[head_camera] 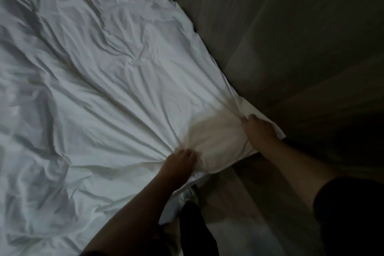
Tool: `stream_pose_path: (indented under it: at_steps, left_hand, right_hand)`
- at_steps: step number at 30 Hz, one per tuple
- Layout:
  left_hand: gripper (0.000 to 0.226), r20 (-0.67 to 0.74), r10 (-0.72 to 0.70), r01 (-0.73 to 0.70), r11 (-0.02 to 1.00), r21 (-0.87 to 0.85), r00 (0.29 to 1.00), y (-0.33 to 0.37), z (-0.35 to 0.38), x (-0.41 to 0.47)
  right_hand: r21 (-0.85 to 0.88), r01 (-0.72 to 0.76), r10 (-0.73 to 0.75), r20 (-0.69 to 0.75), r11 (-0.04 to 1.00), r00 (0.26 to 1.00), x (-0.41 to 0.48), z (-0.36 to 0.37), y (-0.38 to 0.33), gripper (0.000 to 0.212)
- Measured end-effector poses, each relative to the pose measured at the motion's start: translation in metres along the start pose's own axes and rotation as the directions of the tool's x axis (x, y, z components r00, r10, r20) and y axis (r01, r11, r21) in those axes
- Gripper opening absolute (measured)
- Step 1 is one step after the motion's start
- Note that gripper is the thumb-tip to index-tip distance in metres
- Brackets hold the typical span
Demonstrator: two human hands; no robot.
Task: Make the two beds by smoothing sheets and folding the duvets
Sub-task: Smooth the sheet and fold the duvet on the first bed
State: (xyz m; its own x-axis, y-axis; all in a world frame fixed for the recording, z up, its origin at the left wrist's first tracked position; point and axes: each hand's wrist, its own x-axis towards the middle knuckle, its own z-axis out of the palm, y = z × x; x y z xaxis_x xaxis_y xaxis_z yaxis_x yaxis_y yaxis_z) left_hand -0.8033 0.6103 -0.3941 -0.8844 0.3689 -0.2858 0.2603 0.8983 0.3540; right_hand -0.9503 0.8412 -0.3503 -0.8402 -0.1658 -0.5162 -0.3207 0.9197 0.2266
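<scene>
A crumpled white duvet (93, 81) covers the bed across the left and middle of the head view. Its near corner bulges between my hands. My left hand (180, 162) grips a bunch of the fabric on the corner's left side, and creases fan out from that grip. My right hand (259, 129) holds the corner's right edge, fingers curled over the cloth. The sheet under the duvet is hidden.
A dim grey wall (291, 27) runs close along the duvet's right edge. Brownish floor (245, 193) shows below the corner. My dark trouser leg and pale shoe (190, 193) stand at the bed's edge.
</scene>
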Motion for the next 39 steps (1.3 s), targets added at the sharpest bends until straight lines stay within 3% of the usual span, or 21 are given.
stream_pose_path:
  at_steps: [2,3,6,11,14,16,19,21,24,29,32,35,37,39]
  left_hand:
    - [0.046,0.073,-0.044,0.044,0.999,-0.006,0.996,0.0,0.004,-0.005]
    - [0.051,0.068,-0.059,0.059,0.998,0.008,0.996,-0.003,0.003,-0.012]
    - [0.052,-0.021,-0.057,0.059,0.996,0.063,0.998,-0.025,-0.002,-0.049]
    - [0.066,-0.055,-0.215,0.22,0.969,0.116,0.975,-0.087,0.0,-0.136]
    - [0.069,-0.077,-0.304,0.313,0.937,0.155,0.95,-0.122,0.0,-0.196]
    - [0.073,-0.093,-0.38,0.391,0.906,0.165,0.92,-0.148,-0.001,-0.237]
    - [0.073,-0.111,-0.346,0.363,0.902,0.233,0.931,-0.176,0.002,-0.297]
    - [0.074,-0.14,-0.265,0.294,0.915,0.275,0.954,-0.179,0.008,-0.328]
    - [0.078,-0.105,-0.239,0.26,0.913,0.314,0.965,-0.178,0.017,-0.351]
    - [0.063,-0.147,-0.414,0.439,0.833,0.335,0.898,-0.189,0.021,-0.339]
    - [0.046,-0.174,-0.513,0.539,0.823,0.178,0.841,-0.202,0.015,-0.321]
    - [0.04,-0.091,-0.444,0.444,0.896,-0.013,0.892,-0.209,0.002,-0.308]
    - [0.03,0.001,-0.348,0.348,0.937,0.031,0.937,-0.201,-0.012,-0.308]
    - [0.031,0.102,-0.262,0.258,0.965,0.053,0.96,-0.198,-0.015,-0.312]
  right_hand:
    - [0.047,-0.037,0.037,0.003,0.998,0.999,-0.004,0.004,-0.007,0.036]
    - [0.029,-0.028,0.03,-0.072,0.999,0.997,-0.007,0.009,-0.014,0.036]
    - [0.032,0.15,-0.141,-0.204,0.988,0.969,-0.024,0.014,-0.045,0.062]
    - [0.094,0.447,-0.451,0.021,0.889,0.892,-0.058,0.019,-0.153,0.077]
    - [0.171,0.445,-0.465,0.101,0.879,0.879,-0.086,0.023,-0.228,0.09]
    - [0.184,0.448,-0.468,0.081,0.875,0.88,-0.102,0.028,-0.264,0.097]
    - [-0.002,0.603,-0.602,-0.08,0.797,0.795,-0.132,0.036,-0.307,0.105]
    - [-0.082,0.601,-0.605,-0.183,0.795,0.775,-0.15,0.049,-0.343,0.083]
    - [-0.154,0.554,-0.569,-0.362,0.818,0.739,-0.162,0.059,-0.393,0.024]
    - [-0.128,0.461,-0.461,-0.486,0.878,0.742,-0.151,0.046,-0.418,0.015]
    - [-0.044,0.49,-0.46,-0.43,0.87,0.777,-0.143,0.019,-0.414,0.013]
    - [0.151,0.48,-0.472,-0.083,0.864,0.877,-0.142,0.004,-0.403,0.024]
    - [0.233,0.472,-0.506,0.111,0.85,0.856,-0.144,-0.01,-0.395,0.029]
    - [0.17,0.526,-0.55,0.159,0.834,0.82,-0.147,-0.017,-0.393,0.031]
